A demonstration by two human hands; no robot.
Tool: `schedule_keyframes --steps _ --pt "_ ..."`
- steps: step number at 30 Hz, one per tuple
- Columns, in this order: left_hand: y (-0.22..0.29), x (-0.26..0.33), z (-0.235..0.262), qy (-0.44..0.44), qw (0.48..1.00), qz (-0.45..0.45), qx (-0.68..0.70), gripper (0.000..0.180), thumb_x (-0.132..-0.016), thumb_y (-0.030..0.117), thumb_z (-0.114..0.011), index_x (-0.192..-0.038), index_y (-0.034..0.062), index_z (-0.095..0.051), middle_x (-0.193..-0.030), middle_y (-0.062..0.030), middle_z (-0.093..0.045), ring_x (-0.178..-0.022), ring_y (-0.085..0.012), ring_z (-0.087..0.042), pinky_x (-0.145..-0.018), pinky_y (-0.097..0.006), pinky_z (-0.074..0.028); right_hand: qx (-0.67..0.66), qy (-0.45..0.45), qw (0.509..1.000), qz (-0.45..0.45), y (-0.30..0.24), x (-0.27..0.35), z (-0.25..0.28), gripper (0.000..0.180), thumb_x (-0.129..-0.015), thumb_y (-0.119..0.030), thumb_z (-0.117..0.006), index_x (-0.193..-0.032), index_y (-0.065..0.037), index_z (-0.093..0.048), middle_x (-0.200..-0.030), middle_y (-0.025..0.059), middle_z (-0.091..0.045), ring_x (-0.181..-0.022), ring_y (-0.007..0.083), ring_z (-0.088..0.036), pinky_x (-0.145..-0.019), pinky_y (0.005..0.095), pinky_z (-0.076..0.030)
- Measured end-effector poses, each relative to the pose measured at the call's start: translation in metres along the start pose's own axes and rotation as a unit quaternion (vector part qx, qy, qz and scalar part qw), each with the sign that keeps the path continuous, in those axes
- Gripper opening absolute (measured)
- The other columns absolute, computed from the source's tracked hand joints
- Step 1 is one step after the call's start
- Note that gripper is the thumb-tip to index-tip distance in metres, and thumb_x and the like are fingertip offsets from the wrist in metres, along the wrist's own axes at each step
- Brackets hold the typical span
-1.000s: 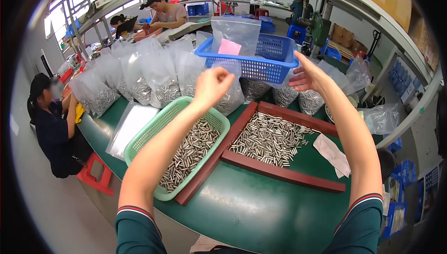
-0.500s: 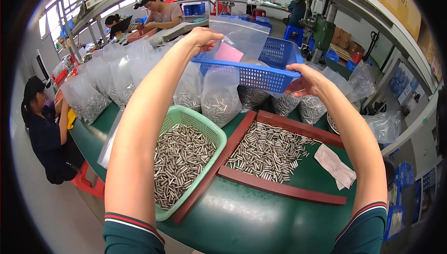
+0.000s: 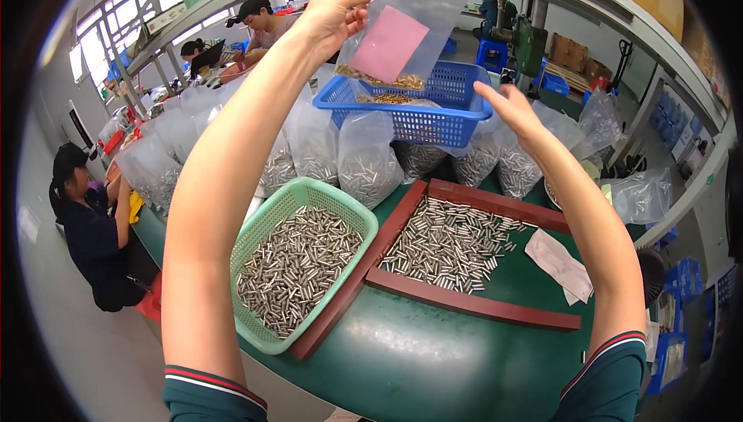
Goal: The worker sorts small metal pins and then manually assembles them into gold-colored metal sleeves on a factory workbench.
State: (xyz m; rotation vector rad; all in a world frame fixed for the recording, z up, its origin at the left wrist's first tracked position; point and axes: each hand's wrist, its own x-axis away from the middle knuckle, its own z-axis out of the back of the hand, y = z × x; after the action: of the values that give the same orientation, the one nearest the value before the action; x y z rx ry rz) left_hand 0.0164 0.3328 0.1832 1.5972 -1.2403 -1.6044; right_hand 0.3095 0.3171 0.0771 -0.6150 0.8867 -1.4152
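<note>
My left hand [image 3: 338, 15] pinches the upper left edge of a clear zip bag [image 3: 441, 4]. Inside it are a pink paper slip [image 3: 390, 44] and small brass-coloured parts at the bottom. The bag hangs above a blue plastic basket [image 3: 433, 129], which rests among the filled bags and holds more brass-coloured pieces. By the basket's right end is my right hand [image 3: 515, 112], its thumb and fingers apart and nothing in it. Below, a green basket [image 3: 368, 224] is full of short metal pins [image 3: 298, 267]. More pins [image 3: 445, 244] lie within a dark red wooden frame [image 3: 472, 307].
Several clear bags of pins [image 3: 368, 162] stand along the back of the green table [image 3: 418, 368]. A pale cloth [image 3: 559, 265] lies at the frame's right. A metal shelf rail [image 3: 588, 4] crosses overhead. Co-workers sit at the left [image 3: 93, 228] and farther back.
My left hand has raised the zip bag out of the blue basket, bringing its pink slip and brass-coloured parts into view. My right hand has let go of the basket's rim.
</note>
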Motion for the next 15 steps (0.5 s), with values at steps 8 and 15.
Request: schedule_keyframes --steps 8,15 --pt "-0.021 0.058 -0.074 -0.13 0.988 0.075 0.039 0.022 -0.084 0.016 -0.065 -0.102 0.0059 -0.057 -0.084 0.0042 -0.057 -0.066 -0.0034 -0.05 -0.063 -0.018 -0.045 -0.223 -0.141 0.956 0.127 -0.015 0.081 0.043 0.078 -0.072 -0.047 -0.072 -0.129 -0.001 -0.045 -0.127 0.0144 -0.05 -0.117 0.0213 -0.046 -0.096 0.034 -0.035" --pt "-0.036 0.105 -0.106 -0.199 0.941 0.104 -0.253 0.043 -0.087 0.025 -0.061 -0.12 -0.0003 -0.049 -0.107 -0.0076 -0.055 -0.09 -0.012 -0.059 -0.08 -0.023 -0.048 -0.285 -0.088 0.953 -0.061 0.058 0.155 0.07 0.032 -0.089 -0.025 -0.056 -0.11 0.0 -0.059 -0.105 0.0066 -0.061 -0.095 0.0155 -0.058 -0.086 0.0284 -0.045"
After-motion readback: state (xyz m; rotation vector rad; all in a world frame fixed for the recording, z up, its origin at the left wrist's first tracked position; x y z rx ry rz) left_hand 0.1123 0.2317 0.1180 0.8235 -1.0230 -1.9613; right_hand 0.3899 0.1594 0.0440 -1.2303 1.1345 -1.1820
